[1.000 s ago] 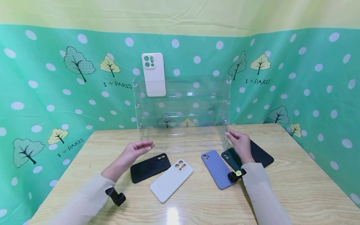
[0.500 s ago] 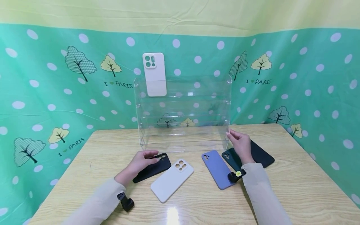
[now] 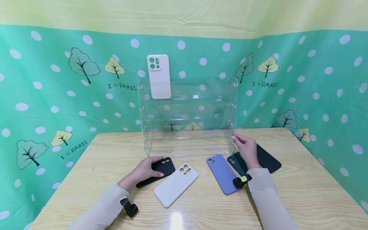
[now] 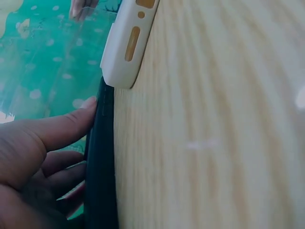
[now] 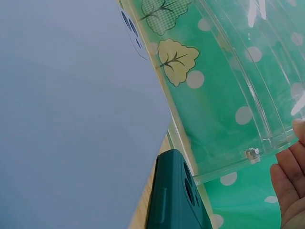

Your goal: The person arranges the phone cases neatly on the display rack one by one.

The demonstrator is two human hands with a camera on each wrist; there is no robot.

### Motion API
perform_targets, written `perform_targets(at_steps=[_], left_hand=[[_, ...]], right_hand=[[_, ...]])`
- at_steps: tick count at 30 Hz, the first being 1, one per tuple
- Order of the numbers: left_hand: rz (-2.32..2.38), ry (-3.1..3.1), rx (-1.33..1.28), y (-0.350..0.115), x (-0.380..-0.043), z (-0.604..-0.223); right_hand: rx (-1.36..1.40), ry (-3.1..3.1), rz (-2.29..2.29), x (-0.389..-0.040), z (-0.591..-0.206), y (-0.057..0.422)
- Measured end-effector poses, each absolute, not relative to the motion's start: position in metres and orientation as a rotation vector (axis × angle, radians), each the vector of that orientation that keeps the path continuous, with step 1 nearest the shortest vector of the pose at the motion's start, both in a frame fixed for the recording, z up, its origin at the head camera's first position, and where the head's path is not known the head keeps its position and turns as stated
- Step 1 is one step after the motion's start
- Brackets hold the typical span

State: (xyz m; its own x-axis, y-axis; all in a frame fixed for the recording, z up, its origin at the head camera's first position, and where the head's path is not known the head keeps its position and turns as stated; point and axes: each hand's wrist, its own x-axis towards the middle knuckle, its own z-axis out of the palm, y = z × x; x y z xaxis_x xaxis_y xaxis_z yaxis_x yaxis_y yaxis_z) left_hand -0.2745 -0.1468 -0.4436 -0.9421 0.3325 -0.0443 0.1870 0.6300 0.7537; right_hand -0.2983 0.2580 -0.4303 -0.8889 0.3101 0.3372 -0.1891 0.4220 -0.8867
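In the head view my left hand spans a black phone case lying on the table, thumb at its near edge and fingers at the far one. The left wrist view shows the thumb pressed to the rim of this case. My right hand pinches the lower right side panel of a clear acrylic tiered display rack; in the right wrist view its fingers lie along the panel edge. A white phone case stands upright in the rack's top tier, toward the left.
Another white phone case lies beside the black one. A lavender-blue case, a dark green case and a second black case lie under and around the right forearm. A dotted green curtain hangs behind the wooden table.
My left hand has moved from near the rack's lower left corner down and rightward onto the black phone case, gripping its edges. My right hand has stayed on the rack.
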Motion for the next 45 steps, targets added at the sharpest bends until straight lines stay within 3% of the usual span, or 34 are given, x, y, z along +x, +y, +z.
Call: perform_targets(at_steps=[12, 25, 45], left_hand=[[1.036, 2.812, 0.554, -0.142, -0.278, -0.437], [1.238, 2.664, 0.556, -0.155, -0.288, -0.423], [1.371, 2.505, 0.485, -0.152, -0.297, -0.353]], right_hand=[[-0.107, -2.229, 1.471, -0.297, -0.430, 0.259], [-0.108, -2.238, 1.494, -0.298, -0.429, 0.257], [-0.122, -2.266, 1.503, -0.295, -0.427, 0.258]])
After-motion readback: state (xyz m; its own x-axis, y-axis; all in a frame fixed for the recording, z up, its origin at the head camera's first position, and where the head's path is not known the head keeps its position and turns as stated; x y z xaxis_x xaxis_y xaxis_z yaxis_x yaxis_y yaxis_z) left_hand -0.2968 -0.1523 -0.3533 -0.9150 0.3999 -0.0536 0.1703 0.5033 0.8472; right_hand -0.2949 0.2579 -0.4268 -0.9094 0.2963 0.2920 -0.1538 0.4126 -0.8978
